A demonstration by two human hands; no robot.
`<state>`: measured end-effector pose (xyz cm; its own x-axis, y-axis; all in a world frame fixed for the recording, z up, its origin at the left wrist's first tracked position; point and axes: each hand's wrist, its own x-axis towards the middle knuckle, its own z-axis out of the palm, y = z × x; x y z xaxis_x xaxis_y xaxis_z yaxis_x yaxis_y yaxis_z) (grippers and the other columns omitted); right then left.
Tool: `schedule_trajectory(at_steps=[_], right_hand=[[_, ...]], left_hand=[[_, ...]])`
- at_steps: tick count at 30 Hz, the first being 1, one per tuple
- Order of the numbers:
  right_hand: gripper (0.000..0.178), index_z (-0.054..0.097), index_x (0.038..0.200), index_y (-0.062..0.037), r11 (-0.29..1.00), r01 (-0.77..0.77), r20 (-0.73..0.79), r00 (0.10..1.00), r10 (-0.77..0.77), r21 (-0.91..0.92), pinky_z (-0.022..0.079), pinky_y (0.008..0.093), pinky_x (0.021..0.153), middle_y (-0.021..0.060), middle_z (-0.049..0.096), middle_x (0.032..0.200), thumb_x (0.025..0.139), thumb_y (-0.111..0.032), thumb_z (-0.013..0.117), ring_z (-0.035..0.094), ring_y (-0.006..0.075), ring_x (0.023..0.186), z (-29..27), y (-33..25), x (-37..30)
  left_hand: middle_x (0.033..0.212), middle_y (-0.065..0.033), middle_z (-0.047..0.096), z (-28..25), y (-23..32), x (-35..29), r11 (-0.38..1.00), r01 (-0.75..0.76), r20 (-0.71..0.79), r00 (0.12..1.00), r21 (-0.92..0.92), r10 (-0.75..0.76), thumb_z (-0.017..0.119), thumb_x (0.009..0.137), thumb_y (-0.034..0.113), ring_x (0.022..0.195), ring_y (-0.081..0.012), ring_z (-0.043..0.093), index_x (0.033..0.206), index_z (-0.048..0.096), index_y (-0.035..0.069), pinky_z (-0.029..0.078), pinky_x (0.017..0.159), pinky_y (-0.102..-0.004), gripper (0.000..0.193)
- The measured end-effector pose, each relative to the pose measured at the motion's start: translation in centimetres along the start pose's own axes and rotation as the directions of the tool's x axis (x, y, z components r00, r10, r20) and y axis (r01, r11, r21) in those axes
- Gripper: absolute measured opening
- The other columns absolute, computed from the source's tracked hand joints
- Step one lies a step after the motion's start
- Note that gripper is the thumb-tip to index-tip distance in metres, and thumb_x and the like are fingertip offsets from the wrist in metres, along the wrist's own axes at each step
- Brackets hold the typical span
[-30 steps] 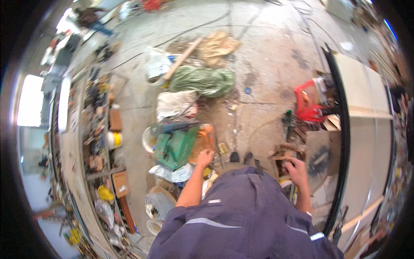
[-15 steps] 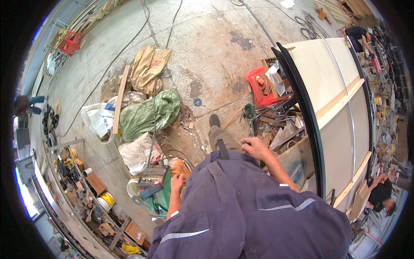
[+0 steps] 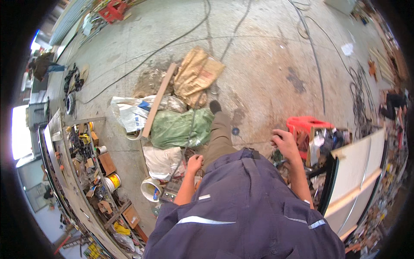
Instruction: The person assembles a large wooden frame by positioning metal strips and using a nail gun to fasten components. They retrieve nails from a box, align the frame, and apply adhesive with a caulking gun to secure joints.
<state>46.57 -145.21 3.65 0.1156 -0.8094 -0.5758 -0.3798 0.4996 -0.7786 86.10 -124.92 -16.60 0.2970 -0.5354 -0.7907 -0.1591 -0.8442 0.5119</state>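
My left hand [image 3: 195, 163] hangs beside my body with its fingers curled in, and nothing shows in it. Close to it lie a white sack [image 3: 163, 160] and, lower, a white bucket [image 3: 151, 190]. My right hand [image 3: 284, 142] is held out from my side, its fingers loosely bent and apart, holding nothing. Nearest to it is a red plastic stool [image 3: 297, 125], beside a box of loose scraps [image 3: 332, 140]. One leg [image 3: 221, 131] is stretched forward, its foot alongside a green sack [image 3: 181, 127].
A wooden board [image 3: 160, 99] lies across the sacks, below a tan sack [image 3: 198, 75]. Cables [image 3: 148, 56] run over the concrete floor. A pale framed panel [image 3: 355, 177] stands at right, a cluttered shelf rack [image 3: 92, 172] at left. Other people [image 3: 43, 67] are at the far edges.
My view has swung right and moved forward, so the sacks sit nearer my leg. My right hand has lifted away from my waist. The pale panel has shifted toward the lower right.
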Motion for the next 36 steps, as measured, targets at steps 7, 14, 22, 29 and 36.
schedule_trajectory(at_steps=[7,14,22,29,36], right_hand=[[0.022,0.070,0.096,0.0061,0.989,-0.143,-0.141,0.981,0.136,-0.043,0.049,0.0298,0.054,0.0067,0.067,0.072,0.085,-0.009,0.057,0.062,0.0140,0.060,-3.4,5.0,14.9],[0.021,0.071,0.100,0.0052,0.920,-0.389,-0.066,0.920,0.386,-0.051,0.050,0.0329,0.053,0.0143,0.071,0.078,0.083,-0.003,0.061,0.067,0.0211,0.065,-2.5,0.7,23.0],[0.018,0.073,0.090,0.0039,0.679,0.275,0.501,0.851,0.158,-0.681,0.055,0.0319,0.069,0.0115,0.073,0.081,0.084,-0.012,0.067,0.069,0.0196,0.075,-4.7,-13.1,49.3],[0.015,0.067,0.073,0.0017,0.888,-0.260,0.094,0.944,0.317,-0.380,0.046,0.0366,0.046,0.0125,0.063,0.063,0.081,-0.007,0.058,0.058,0.0205,0.049,-3.8,-31.9,81.3],[0.025,0.067,0.104,0.0059,0.978,0.147,0.334,0.938,-0.090,-0.147,0.053,0.0309,0.056,0.0086,0.065,0.077,0.091,-0.015,0.059,0.064,0.0161,0.063,15.3,-66.7,97.9]], left_hand=[[0.092,-0.0172,0.073,-7.0,13.9,17.1,0.980,-0.103,-0.009,0.994,0.168,0.106,0.063,0.088,0.030,0.071,-0.0251,0.072,0.106,0.071,-0.003,0.056,0.071,-0.0377,0.038],[0.088,-0.0159,0.072,-17.5,39.1,29.2,0.970,-0.193,-0.139,0.975,-0.146,0.173,0.062,0.093,0.024,0.067,-0.0195,0.070,0.112,0.067,-0.005,0.055,0.061,-0.0328,0.034],[0.098,-0.0164,0.071,-23.4,43.6,41.7,0.924,-0.091,-0.188,0.982,-0.371,0.022,0.063,0.093,0.021,0.069,-0.0210,0.070,0.124,0.059,-0.006,0.056,0.059,-0.0328,0.042],[0.075,-0.0157,0.068,-26.7,47.0,36.8,0.984,0.163,-0.213,0.961,-0.074,-0.175,0.061,0.092,0.028,0.068,-0.0296,0.068,0.100,0.072,-0.001,0.054,0.067,-0.0420,0.032],[0.088,-0.0198,0.070,-27.4,48.3,46.2,0.998,0.045,-0.309,0.950,0.038,-0.031,0.063,0.091,0.028,0.084,-0.0380,0.068,0.105,0.069,-0.001,0.052,0.079,-0.0447,0.033]])
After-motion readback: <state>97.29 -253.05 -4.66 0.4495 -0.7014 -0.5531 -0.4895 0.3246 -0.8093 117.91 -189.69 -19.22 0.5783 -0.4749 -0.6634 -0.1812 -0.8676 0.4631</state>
